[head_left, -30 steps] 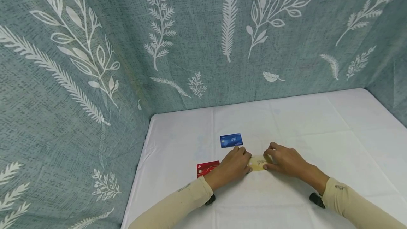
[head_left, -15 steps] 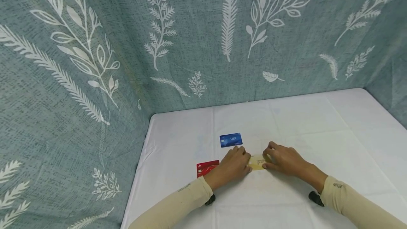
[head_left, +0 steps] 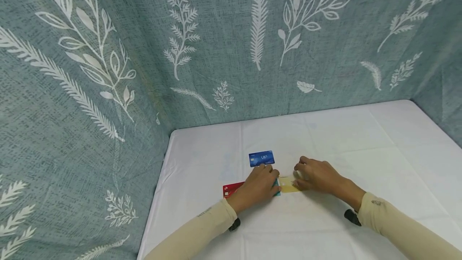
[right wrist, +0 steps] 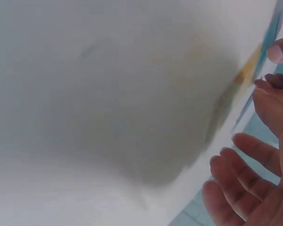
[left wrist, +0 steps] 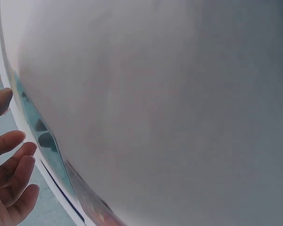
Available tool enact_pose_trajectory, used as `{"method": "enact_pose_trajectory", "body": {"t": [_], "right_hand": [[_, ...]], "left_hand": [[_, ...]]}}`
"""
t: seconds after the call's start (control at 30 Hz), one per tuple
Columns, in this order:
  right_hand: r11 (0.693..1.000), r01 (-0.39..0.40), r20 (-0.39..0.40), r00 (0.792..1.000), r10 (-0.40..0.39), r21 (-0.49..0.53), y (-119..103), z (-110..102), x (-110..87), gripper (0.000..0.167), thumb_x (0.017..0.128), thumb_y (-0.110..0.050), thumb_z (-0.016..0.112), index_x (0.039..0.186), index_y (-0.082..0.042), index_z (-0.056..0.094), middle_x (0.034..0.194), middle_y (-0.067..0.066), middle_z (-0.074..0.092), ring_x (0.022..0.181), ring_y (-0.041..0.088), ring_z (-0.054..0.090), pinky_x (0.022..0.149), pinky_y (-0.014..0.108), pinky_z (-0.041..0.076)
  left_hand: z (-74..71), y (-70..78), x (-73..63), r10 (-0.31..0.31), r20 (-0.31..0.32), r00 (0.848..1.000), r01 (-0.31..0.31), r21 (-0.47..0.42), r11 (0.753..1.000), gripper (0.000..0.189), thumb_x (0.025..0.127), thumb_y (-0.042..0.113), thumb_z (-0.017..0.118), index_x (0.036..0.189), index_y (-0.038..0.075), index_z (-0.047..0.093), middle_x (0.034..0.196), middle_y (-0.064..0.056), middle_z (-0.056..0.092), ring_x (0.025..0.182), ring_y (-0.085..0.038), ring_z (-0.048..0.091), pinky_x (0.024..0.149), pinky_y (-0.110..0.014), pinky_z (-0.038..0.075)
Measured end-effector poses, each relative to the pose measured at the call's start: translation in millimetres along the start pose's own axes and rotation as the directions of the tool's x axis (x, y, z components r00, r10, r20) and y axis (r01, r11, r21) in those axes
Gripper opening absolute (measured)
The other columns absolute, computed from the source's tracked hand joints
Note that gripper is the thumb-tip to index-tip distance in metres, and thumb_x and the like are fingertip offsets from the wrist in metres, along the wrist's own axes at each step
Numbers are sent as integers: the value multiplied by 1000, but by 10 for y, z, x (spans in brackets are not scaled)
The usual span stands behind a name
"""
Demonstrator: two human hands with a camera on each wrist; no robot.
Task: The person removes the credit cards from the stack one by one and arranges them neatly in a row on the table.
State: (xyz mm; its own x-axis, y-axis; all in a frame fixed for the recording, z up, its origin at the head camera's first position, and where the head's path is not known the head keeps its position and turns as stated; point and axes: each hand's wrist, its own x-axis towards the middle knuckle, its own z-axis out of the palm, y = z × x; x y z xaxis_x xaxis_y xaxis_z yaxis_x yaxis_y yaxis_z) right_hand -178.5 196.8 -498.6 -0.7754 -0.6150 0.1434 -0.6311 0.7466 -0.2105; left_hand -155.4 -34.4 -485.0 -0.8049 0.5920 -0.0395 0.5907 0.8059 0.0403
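On the white table lie a yellow card (head_left: 287,184) and, touching or close to its left end, a teal card (head_left: 278,190). My left hand (head_left: 257,187) is over the teal card and hides most of it. In the left wrist view its fingers (left wrist: 21,174) are loosely bent, with a gap between them and the thumb. My right hand (head_left: 319,175) is at the yellow card's right end, its thumb and index finger apart; the thumb covers that end. A red card (head_left: 232,189) lies left, partly behind my left hand. A blue VIP card (head_left: 261,158) lies just beyond my left fingertips.
The white cloth-covered table (head_left: 343,135) reaches back to a blue-green curtain (head_left: 223,43) with a white leaf pattern, which also hangs along the left and right sides. Dark wrist-worn pieces show under both forearms.
Both hands have shifted slightly left. The teal card's right edge has come into sight beside my left hand. My right thumb and index finger have spread apart at the yellow card.
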Motion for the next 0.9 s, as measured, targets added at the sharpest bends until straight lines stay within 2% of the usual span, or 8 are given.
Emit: {"method": "enact_pose_trajectory", "body": {"t": [0.13, 0.33, 0.63, 0.9], "right_hand": [[1000, 11, -2, 1000, -11, -22, -33, -17, 98, 39, 83, -38, 82, 108, -9, 74, 94, 0, 63, 70, 5, 56, 54, 23, 47], [1000, 1, 14, 1000, 0, -6, -85, -54, 235, 38, 85, -37, 80, 110, -8, 73, 97, 2, 65, 74, 8, 59, 59, 26, 51], [1000, 6, 19, 1000, -6, 9, -143, -86, 409, 40, 85, -36, 81, 112, -7, 73, 99, 4, 67, 78, 12, 63, 64, 29, 55], [1000, 13, 39, 999, -13, 3, -184, -81, 545, 41, 86, -37, 79, 114, -8, 73, 102, 5, 68, 81, 14, 65, 67, 31, 56]], "left_hand": [[-26, -93, -12, -24, 1, 1000, 24, -26, 999, 44, 96, 43, 66, 128, 12, 66, 117, -4, 66, 107, -19, 58, 97, -34, 50], [-71, -249, -42, -69, -11, 998, 69, -32, 997, 47, 96, 43, 66, 129, 10, 65, 122, -6, 68, 113, -23, 61, 97, -39, 50], [-53, -412, -102, -123, -8, 992, 123, -24, 992, 45, 96, 41, 67, 128, 9, 65, 122, -8, 67, 107, -23, 62, 91, -38, 51], [-57, -511, -146, -154, -4, 988, 154, -51, 987, 49, 96, 41, 67, 132, 7, 63, 124, -10, 66, 110, -24, 61, 96, -41, 51]]}}
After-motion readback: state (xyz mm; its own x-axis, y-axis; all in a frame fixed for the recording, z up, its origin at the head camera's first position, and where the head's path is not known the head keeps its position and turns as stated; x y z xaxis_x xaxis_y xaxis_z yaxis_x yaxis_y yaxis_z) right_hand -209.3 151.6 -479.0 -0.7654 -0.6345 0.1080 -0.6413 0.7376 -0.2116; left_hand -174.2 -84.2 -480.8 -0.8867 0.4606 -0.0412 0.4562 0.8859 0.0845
